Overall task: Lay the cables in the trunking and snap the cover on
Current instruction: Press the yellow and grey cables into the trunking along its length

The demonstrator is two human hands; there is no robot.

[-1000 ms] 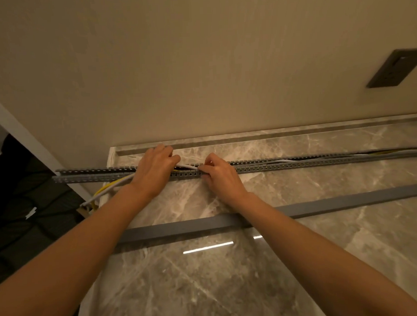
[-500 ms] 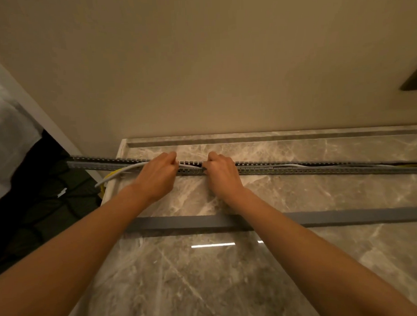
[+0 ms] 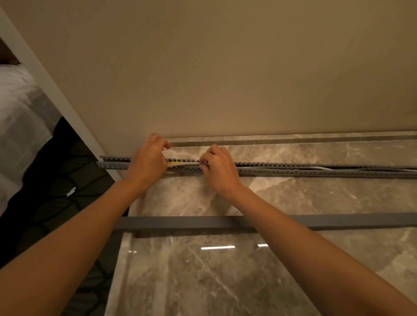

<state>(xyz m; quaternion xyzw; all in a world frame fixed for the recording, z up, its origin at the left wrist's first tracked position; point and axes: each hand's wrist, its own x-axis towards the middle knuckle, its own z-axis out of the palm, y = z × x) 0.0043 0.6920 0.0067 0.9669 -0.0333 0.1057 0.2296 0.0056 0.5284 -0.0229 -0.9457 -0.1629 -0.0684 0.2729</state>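
Head view, mid-frame: left hand (image 3: 149,162) and right hand (image 3: 217,167) pinch the cables (image 3: 182,161) into the slotted trunking (image 3: 297,170) on the marble desk (image 3: 230,275). Risk: a strand riding proud (yellow one especially) could block the cover (image 3: 181,223), lying nearer, from snapping shut.

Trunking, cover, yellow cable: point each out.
trunking (image 3: 297,170), head view, slotted near wall.
cover (image 3: 181,223), head view, flat top face.
yellow cable (image 3: 173,162), head view, stretch between the hands.

Cover (image 3: 346,220) lies on counter (image 3: 231,287) before trunking (image 3: 297,170).
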